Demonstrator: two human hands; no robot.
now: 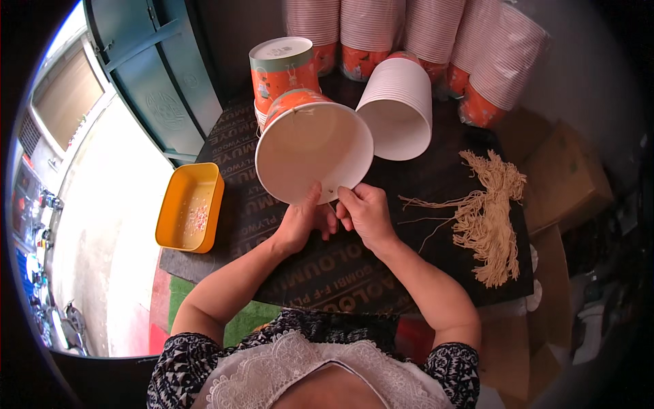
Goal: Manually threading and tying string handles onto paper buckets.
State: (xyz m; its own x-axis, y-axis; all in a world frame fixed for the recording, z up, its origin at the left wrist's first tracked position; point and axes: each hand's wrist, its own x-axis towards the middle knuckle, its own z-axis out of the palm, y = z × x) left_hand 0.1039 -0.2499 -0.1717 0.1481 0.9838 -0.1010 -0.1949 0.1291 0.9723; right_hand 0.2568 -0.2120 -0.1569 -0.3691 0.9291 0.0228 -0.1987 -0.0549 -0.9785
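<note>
A large paper bucket (306, 150), white inside and orange outside, is tilted with its open mouth toward me. My left hand (303, 221) grips the lower rim, thumb inside and fingers behind. Beside it my right hand (368, 213) is closed in a pinch at the same rim, near a small dark hole (331, 191). Whatever lies between those fingertips is too small to make out. At the top of the rim sits a small knot of string (295, 112). A bundle of beige strings (487, 218) lies to the right, some strands trailing toward my right hand.
A nested stack of white-lined buckets (402, 102) lies on its side behind, near an upturned orange bucket (283, 68). Plastic-wrapped bucket stacks (371, 34) line the back. A yellow tray (216, 204) with small bits stands at the dark table's (266, 273) left edge. Cardboard boxes (572, 177) are at right.
</note>
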